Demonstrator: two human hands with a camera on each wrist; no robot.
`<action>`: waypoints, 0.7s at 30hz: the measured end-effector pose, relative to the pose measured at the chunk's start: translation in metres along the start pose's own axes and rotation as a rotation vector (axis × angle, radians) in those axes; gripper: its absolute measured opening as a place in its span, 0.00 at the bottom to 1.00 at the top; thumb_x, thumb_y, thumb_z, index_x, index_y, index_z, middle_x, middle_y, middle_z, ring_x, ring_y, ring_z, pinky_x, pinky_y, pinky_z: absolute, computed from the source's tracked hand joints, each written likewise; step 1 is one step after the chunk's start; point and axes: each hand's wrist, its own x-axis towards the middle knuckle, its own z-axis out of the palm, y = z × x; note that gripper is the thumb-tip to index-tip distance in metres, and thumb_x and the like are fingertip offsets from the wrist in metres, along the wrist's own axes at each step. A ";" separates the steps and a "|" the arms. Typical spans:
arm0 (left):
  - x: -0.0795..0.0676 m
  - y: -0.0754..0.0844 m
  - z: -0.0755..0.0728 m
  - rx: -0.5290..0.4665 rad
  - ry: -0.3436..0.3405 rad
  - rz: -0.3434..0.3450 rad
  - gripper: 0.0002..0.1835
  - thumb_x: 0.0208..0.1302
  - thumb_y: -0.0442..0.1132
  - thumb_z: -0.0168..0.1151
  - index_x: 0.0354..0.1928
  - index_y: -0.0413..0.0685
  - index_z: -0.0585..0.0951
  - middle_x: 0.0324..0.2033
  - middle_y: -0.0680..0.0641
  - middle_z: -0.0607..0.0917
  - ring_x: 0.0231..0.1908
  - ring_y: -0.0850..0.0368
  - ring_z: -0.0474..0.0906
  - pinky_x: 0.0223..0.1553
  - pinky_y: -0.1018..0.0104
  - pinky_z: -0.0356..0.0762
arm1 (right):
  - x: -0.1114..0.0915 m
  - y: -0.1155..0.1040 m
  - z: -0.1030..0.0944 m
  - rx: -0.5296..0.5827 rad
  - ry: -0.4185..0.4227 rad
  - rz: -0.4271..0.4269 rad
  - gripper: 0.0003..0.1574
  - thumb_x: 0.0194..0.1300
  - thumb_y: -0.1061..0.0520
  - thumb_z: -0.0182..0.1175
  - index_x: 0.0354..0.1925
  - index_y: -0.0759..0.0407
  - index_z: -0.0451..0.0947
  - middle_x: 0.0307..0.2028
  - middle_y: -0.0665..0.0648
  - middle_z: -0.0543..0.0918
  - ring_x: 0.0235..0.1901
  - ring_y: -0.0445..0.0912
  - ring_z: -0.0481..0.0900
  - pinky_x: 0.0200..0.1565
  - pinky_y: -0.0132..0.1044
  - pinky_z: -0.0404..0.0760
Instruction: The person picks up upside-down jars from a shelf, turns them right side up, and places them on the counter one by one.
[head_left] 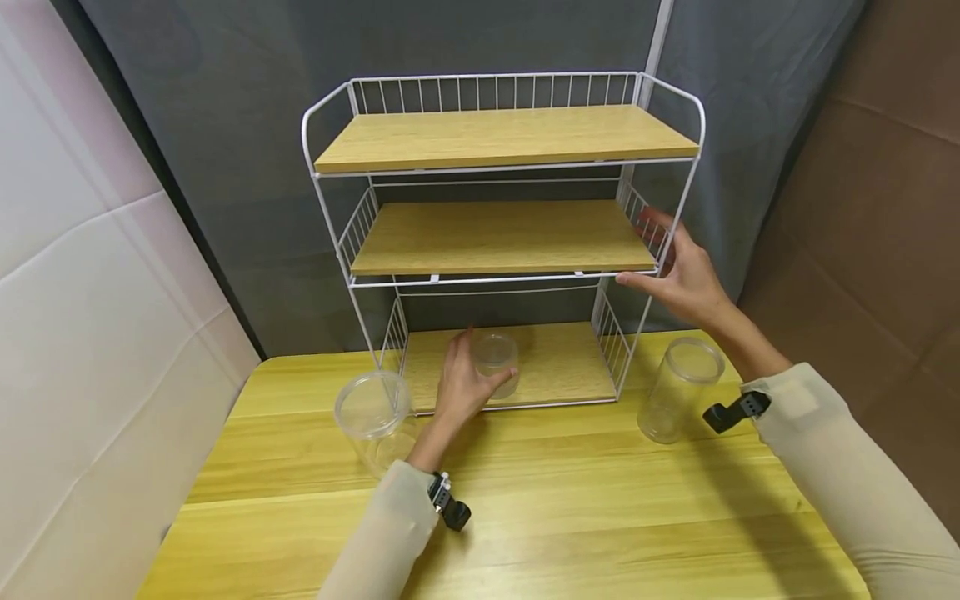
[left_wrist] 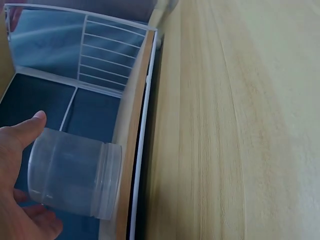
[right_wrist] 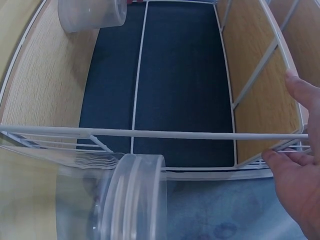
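Note:
A three-tier white wire shelf rack [head_left: 510, 278] with wooden boards stands on the table. On its bottom board [head_left: 562, 358], my left hand [head_left: 463, 379] holds a small clear plastic jar [head_left: 497, 354], thumb and fingers on opposite sides. In the left wrist view the ridged end of this jar [left_wrist: 75, 172] faces the board. My right hand [head_left: 686, 271] grips the rack's right side at the middle board [head_left: 506, 237], thumb by the front rail and fingers at the side wires. The right wrist view shows this hand [right_wrist: 300, 170] at the frame, partly cut off.
A larger clear jar [head_left: 372, 404] stands on the table [head_left: 570, 517] left of the rack, partly behind the left forearm. Another clear jar [head_left: 667, 400] is at the right, near the right forearm. A grey curtain [head_left: 487, 37] hangs behind the rack; pale and brown panels flank it.

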 end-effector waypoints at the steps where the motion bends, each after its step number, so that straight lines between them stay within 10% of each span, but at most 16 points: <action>1: 0.001 -0.001 0.001 -0.003 0.003 -0.003 0.59 0.52 0.49 0.85 0.79 0.34 0.61 0.72 0.30 0.70 0.70 0.31 0.70 0.71 0.39 0.72 | 0.000 0.000 0.000 -0.002 0.002 0.000 0.57 0.59 0.63 0.78 0.80 0.58 0.60 0.70 0.66 0.77 0.44 0.34 0.76 0.31 0.25 0.70; 21: 0.005 -0.011 0.018 -0.060 0.056 0.018 0.51 0.50 0.46 0.87 0.71 0.29 0.70 0.63 0.28 0.80 0.61 0.31 0.79 0.61 0.37 0.81 | 0.000 0.001 0.001 0.025 0.002 0.009 0.57 0.59 0.64 0.78 0.80 0.58 0.60 0.71 0.66 0.77 0.54 0.32 0.76 0.32 0.26 0.72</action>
